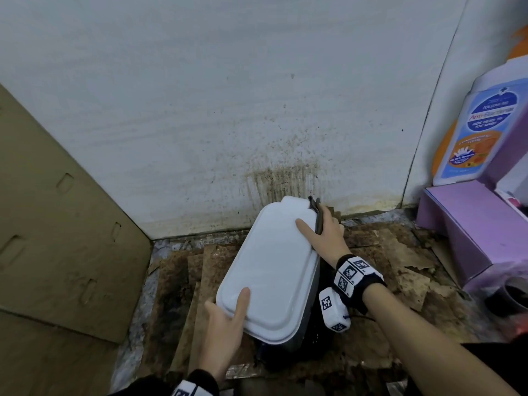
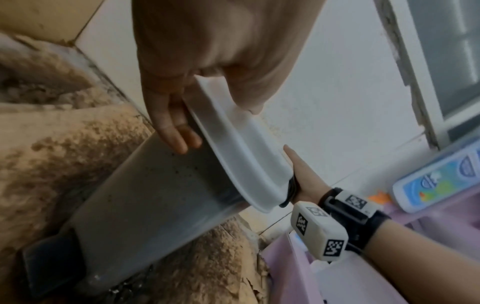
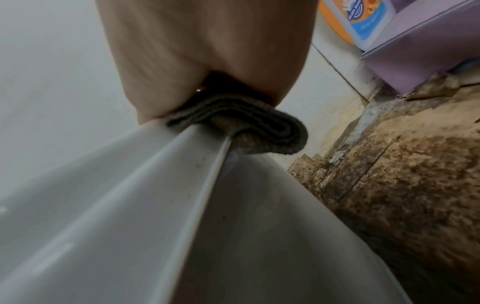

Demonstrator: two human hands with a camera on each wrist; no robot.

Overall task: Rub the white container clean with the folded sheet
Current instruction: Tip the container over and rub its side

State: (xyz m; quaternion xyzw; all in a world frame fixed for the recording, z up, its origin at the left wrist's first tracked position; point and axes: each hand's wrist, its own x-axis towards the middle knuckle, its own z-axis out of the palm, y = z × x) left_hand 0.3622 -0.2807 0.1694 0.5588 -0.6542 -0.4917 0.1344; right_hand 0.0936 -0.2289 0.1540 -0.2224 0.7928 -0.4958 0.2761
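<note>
On a stained, peeling floor [image 1: 380, 252] by a spattered wall [image 1: 228, 110], the white container [image 1: 271, 267] is tilted. Its near edge is gripped by the left hand [image 1: 225, 324]; the folded sheet [image 1: 317, 217] is pinched against its far rim by the right hand [image 1: 328, 232].

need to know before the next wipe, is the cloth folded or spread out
Folded. The right wrist view shows the grey cloth bunched in stacked layers, pinched by the right hand against the white container's lid edge.

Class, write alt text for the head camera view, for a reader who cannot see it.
Two hands hold a white container on a stained floor. The right hand presses a folded sheet against its far edge; the left hand grips the near corner.
</note>
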